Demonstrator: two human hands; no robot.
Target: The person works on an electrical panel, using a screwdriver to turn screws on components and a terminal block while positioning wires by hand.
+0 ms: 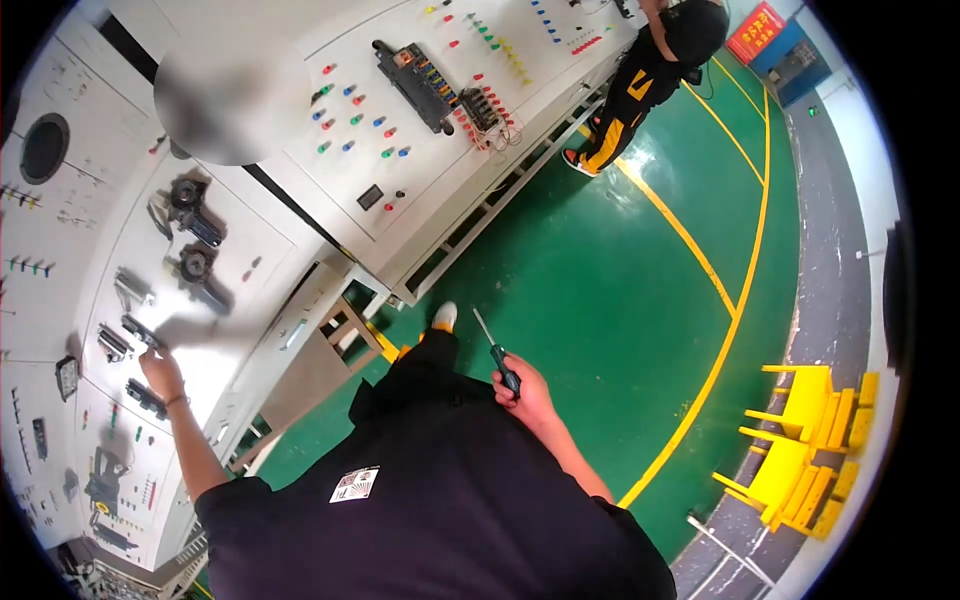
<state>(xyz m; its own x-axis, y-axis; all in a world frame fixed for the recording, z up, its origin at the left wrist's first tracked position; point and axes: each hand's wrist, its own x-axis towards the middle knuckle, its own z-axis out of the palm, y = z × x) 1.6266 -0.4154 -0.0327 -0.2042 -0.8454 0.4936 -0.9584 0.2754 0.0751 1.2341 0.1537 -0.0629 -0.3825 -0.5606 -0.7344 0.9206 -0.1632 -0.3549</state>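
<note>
In the head view my right hand (527,392) is wrapped round the dark handle of a screwdriver (505,368), whose metal shaft points up and to the left, over the green floor. My left hand (162,375) reaches to the white panel (225,350) at the left. Its fingertips are at a small dark part (139,331) on that panel; their grip is too small to make out. Close by are a ribbed dark part (114,343) and another dark part (146,398). Farther up the panel sit two dark round-topped units (187,192).
A long white panel (340,200) with coloured sockets and a black fuse box (415,85) extends to the upper right. A co-worker (640,90) in black and yellow trousers stands beside it. Yellow chairs (800,450) stand at the lower right.
</note>
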